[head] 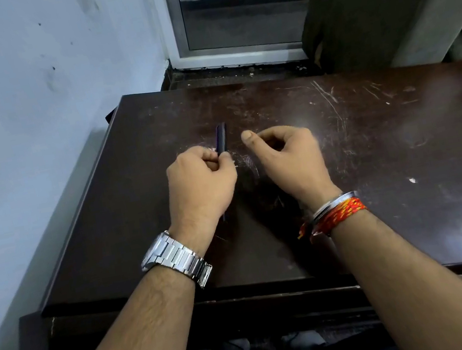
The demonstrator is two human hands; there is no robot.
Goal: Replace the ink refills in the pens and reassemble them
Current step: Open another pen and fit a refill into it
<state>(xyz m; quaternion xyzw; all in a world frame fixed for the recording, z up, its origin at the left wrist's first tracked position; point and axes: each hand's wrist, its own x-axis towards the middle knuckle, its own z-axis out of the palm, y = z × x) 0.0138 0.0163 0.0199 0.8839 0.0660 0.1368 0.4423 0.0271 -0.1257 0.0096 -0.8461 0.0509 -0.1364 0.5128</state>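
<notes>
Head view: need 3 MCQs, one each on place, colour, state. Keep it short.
1. Where is the dark pen part?
A. In the left hand
B. Lying at the table's right edge
C. In the right hand

2. What colour is the thread band on the right wrist?
A. Green
B. Red-orange
C. White

3. What state is the right hand in?
A. Flat on the table
B. Gripping the watch
C. Loosely curled, nothing visible in it

Answers: 1 A, the part sticks up out of the left hand's grip. 2 B, red-orange threads sit beside a metal bangle. 3 C, its fingers curl with no item seen.
</notes>
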